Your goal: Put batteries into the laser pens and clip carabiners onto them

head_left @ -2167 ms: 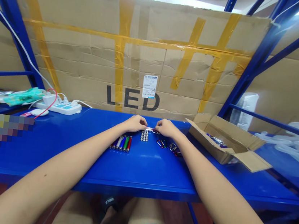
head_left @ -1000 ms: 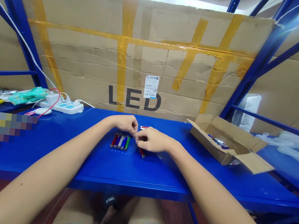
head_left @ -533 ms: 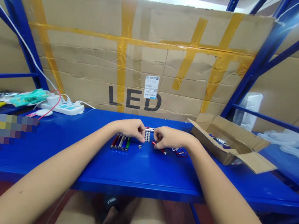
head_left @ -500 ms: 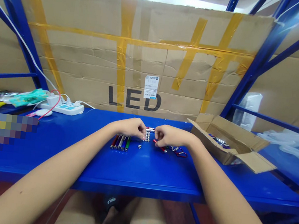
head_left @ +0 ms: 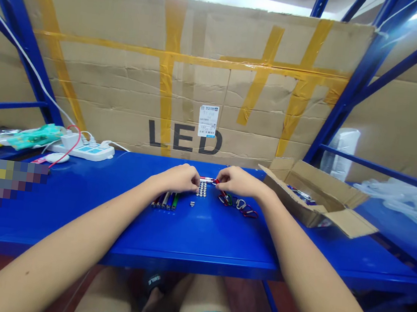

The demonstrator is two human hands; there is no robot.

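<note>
"What have the hands got?"

"The left hand [head_left: 179, 178] and right hand [head_left: 238, 181] curl nearly shut, pinching a slim metal penlight [head_left: 207, 179] between them, over the glossy steel desk [head_left: 206, 236]."

"And nearby?"

"Small silver batteries [head_left: 202, 189] just below it — smooth penlights [head_left: 165, 201] to the left, wiry carabiners [head_left: 237, 204] to the right."

The lone head-worn camera is looking forward and down from the person's head, framing the bare left hand [head_left: 179, 178] and bare right hand [head_left: 238, 181] close below — over a glossy blue steel workbench [head_left: 198, 236], facing a yellow-taped brown cardboard sheet [head_left: 88, 85] beyond.
</note>
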